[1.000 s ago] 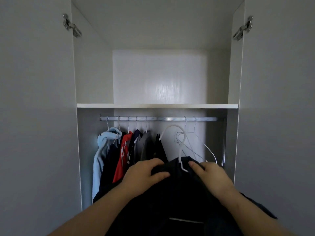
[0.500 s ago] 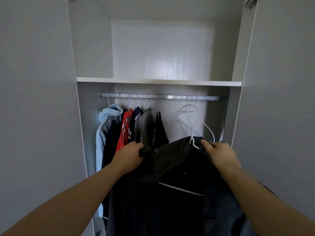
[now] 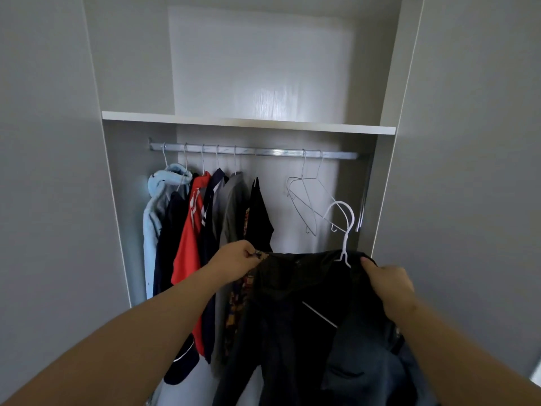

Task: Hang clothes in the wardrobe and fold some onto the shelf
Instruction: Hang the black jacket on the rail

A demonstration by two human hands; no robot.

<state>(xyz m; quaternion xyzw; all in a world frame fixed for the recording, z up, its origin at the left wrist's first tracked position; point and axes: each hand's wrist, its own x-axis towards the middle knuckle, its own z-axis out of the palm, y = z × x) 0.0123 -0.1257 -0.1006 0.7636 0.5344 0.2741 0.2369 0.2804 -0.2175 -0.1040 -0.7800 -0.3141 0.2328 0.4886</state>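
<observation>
Since the dark garment (image 3: 292, 303) has been raised & spread w/ its white hanger (image 3: 345, 244) hook now upright, it sits below the rail (image 3: 263, 152), right of the hung clothes (image 3: 187, 244). Left hand (image 3: 234, 257) grip pinches one shoulder, right hand (image 3: 386, 282) grip clutches the other; hooking on looks next.

A white flat shelf (image 3: 248, 123) spans the upper middle of the frame; just below it, a silver metal rail (image 3: 272, 152) carries a row of hung garments (image 3: 187, 244) at centre left; two bare wire hangers (image 3: 307, 200) hang centre right.
</observation>
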